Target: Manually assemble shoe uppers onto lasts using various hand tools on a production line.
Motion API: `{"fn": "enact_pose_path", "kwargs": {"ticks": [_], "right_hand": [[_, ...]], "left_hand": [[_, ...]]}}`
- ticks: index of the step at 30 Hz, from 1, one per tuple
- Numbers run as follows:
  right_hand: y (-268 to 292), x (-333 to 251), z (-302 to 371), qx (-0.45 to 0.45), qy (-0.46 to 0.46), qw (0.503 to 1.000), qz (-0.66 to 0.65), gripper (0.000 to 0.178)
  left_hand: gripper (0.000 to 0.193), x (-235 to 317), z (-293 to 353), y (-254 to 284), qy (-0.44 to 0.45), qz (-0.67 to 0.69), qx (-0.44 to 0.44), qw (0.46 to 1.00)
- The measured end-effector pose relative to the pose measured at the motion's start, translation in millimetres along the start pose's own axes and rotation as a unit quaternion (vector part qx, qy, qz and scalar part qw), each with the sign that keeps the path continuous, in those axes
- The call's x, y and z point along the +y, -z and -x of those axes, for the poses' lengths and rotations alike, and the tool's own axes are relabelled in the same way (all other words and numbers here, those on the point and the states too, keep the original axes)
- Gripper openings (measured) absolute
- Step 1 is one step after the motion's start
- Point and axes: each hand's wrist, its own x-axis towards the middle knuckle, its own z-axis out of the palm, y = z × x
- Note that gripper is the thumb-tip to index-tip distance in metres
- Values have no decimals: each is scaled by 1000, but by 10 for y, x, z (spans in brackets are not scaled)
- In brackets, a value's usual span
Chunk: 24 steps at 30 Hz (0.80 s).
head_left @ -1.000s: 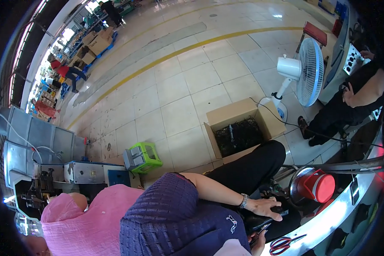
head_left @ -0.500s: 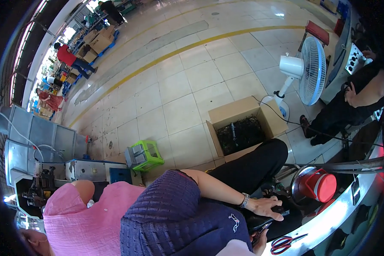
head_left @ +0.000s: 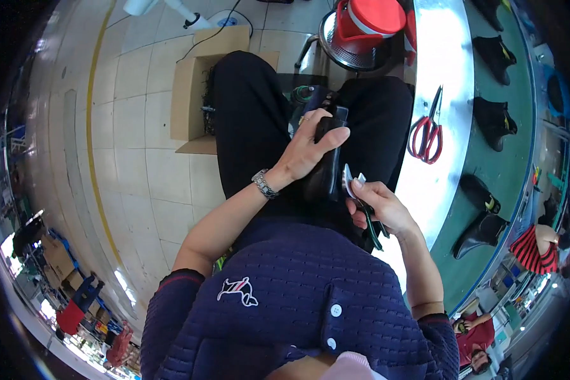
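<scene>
My left hand (head_left: 307,149), with a metal watch at the wrist, is wrapped over a glossy black boot (head_left: 325,180) on my lap, thumb and fingers closed on it. To the right of the boot, my right hand (head_left: 381,209) grips a pair of snips (head_left: 368,221) with silver blades and dark green handles. Their blades point up beside the boot; whether they touch it I cannot tell. Part of the boot is hidden under my left hand.
Red-handled scissors (head_left: 427,136) lie on the white bench (head_left: 443,190) at my right. Beyond it, several black boots (head_left: 495,123) stand on a green belt (head_left: 481,161). A red-lidded container (head_left: 368,25) sits on a metal stool (head_left: 326,41) ahead. An open cardboard box (head_left: 185,101) stands at left.
My view has swung to the right and down over my lap, so the bench and belt now show. My right hand with the snips has come fully into view. My left hand stays on the boot.
</scene>
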Motion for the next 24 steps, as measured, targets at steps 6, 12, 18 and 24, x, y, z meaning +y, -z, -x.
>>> {"fn": "enact_pose_path", "kwargs": {"ticks": [6, 12, 18, 24], "right_hand": [[-86, -32, -40, -22, -21, 996, 85, 56], [346, 554, 208, 116, 67, 972, 194, 36], [292, -72, -702, -21, 161, 898, 409, 43], [77, -248, -787, -13, 108, 853, 510, 53]], "left_hand": [[56, -74, 228, -3, -70, -42, 84, 993], [62, 20, 422, -320, -79, -112, 71, 988], [95, -140, 485, -352, -25, -58, 87, 994], [82, -182, 467, -323, -74, 34, 114, 990]]}}
